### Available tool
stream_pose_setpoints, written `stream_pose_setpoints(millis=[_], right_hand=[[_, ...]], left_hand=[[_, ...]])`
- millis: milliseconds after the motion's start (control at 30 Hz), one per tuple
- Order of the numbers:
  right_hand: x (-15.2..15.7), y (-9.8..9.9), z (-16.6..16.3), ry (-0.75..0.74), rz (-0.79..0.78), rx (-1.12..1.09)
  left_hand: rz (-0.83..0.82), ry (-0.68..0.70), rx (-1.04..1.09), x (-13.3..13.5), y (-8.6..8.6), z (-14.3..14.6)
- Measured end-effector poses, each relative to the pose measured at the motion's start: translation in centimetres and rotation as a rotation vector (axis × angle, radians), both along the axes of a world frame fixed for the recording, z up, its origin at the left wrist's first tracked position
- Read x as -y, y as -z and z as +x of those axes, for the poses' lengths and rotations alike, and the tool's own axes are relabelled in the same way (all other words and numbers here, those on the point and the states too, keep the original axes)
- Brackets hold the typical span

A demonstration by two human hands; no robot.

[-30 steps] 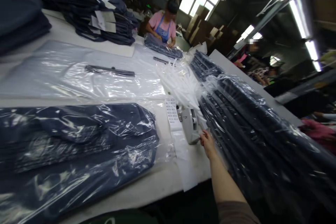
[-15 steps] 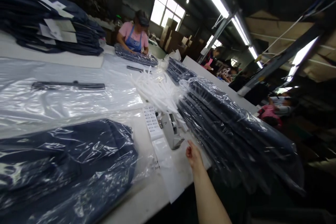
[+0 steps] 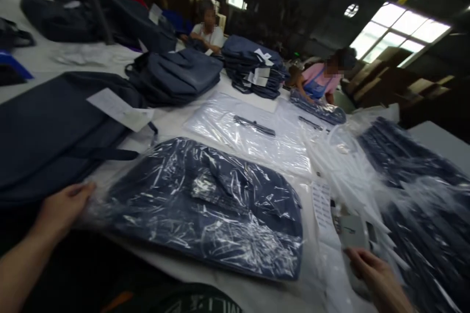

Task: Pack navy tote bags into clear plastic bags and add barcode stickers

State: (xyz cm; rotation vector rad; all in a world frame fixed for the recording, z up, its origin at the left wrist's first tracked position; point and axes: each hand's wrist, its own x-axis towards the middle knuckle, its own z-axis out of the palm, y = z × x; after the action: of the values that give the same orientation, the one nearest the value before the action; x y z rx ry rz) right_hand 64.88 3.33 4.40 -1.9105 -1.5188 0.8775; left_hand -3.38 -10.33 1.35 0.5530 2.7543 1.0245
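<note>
Down at the near edge of the table (image 3: 257,298), my left hand (image 3: 62,205) sits loosely curled at the corner of the bagged navy bag (image 3: 213,205). Pinching the plastic or just touching it, can't tell. Right hand (image 3: 374,274) is half open, fingertips at the grey dispenser (image 3: 352,232), grip too blurry to call. So that one looks sleeved, probably not sealed yet. Left of it an unsleeved bag (image 3: 47,137) waits, wrapped pile (image 3: 422,190) on the right, empty sleeves (image 3: 253,139) behind, more stacks (image 3: 253,66) further back.
</note>
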Motion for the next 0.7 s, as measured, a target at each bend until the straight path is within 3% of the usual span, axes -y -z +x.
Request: stream_pose_setpoints(millis=[100, 200, 300, 400, 500, 567, 633, 700], right_hand=[[-3.5, -3.2, -13.1, -0.378, -0.029, -0.102], [-5.1, -5.4, -26.6, -0.84, -0.126, -0.193], [-4.9, -6.3, -37.8, -1.253, -0.273, -0.243], [-3.6, -5.8, -46.6, -1.5, -0.309, -0.128], [-2.5, -4.0, -52.9, -1.564, -0.156, 0.301], [-2.7, -2.7, -55.3, -1.464, -0.034, 0.637], [-4.0, -1.8, -55.8, -1.31, 0.03, 0.826], [-5.7, -1.5, -53.6, -1.15, 0.068, 0.868]], left_hand=[[0.145, -0.018, 0.139, 1.2, 1.5, -1.7], [0.236, 0.02, 0.14, 1.3, 2.8, -1.9], [0.318, 0.015, 0.15, 1.2, 3.8, -1.8], [0.387, 0.052, 0.155, 1.2, 4.6, -1.9], [0.412, 0.088, 0.137, 1.1, 5.3, -2.1], [0.406, 0.105, 0.116, 0.9, 5.7, -2.2], [0.392, 0.13, 0.103, 0.7, 6.0, -2.3], [0.372, 0.163, 0.099, 0.6, 6.2, -2.4]])
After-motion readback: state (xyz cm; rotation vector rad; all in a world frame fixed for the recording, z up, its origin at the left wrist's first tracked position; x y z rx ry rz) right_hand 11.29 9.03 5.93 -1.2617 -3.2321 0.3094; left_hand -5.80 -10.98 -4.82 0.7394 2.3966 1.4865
